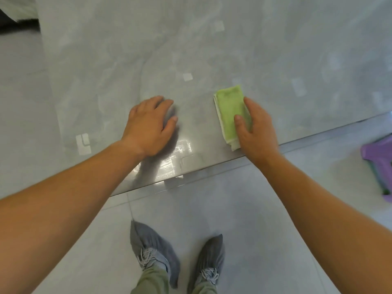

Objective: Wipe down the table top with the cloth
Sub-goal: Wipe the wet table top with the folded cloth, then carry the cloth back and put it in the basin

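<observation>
I see two hands on the table top (pixel 127 49) and one green cloth (pixel 228 107), right of centre, near the table's front edge.

The right hand (pixel 256 128) covers the folded cloth's right side and hides that edge. It lies flat, fingers extended and thumb across the fabric, pressing rather than gripping. The left hand (pixel 148 126) rests spread and palm down on the bare surface, left of the cloth and well apart from it, holding nothing. At the right edge of the frame one purple object (pixel 379 158) is cut off; possibly a plastic stool, but I can't be sure. One dark shape (pixel 12 24) at upper left is too cropped to make out. Two feet in grey shoe covers (pixel 152 249) stand on the floor at the bottom.
</observation>
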`<state>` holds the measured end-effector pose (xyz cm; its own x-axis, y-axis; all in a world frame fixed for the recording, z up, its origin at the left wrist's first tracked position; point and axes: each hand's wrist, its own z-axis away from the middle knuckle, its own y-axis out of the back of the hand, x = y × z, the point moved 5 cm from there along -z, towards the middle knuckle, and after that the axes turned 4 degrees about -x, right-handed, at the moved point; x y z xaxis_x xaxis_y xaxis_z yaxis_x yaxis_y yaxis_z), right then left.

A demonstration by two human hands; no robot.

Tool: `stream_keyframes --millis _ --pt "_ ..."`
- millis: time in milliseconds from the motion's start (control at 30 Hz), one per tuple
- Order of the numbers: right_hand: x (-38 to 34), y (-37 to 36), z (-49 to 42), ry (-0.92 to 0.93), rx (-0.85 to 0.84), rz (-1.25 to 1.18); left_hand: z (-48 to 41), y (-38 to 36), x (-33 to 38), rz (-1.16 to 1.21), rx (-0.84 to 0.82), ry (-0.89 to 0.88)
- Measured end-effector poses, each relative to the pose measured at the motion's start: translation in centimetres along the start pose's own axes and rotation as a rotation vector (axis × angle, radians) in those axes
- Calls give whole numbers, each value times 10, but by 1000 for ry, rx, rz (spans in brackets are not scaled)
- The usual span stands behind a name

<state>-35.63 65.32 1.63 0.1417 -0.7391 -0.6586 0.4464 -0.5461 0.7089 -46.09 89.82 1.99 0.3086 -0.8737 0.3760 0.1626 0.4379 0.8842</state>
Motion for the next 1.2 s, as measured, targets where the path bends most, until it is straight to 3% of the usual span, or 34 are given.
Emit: stream_keyframes --millis 267,600,733,867,967,1100,1200 --pt "26 37 30 -270 -74 -103 -41 4 86 365 -122 110" --pt "25 14 1 -539 -111 -210 -114 -10 124 173 -336 31" --pt "25 20 6 -534 -114 -319 -127 -12 123 274 -459 55" --pt "37 55 12 -571 5 -593 -133 0 159 625 -500 36" --pt "57 105 16 -651 136 -960 -141 2 212 868 -559 76" --pt "109 172 25 -764 311 -1393 -152 -14 308 1061 -627 175" --pt "159 232 36 -783 421 -1528 -160 -34 391 1156 -688 237"
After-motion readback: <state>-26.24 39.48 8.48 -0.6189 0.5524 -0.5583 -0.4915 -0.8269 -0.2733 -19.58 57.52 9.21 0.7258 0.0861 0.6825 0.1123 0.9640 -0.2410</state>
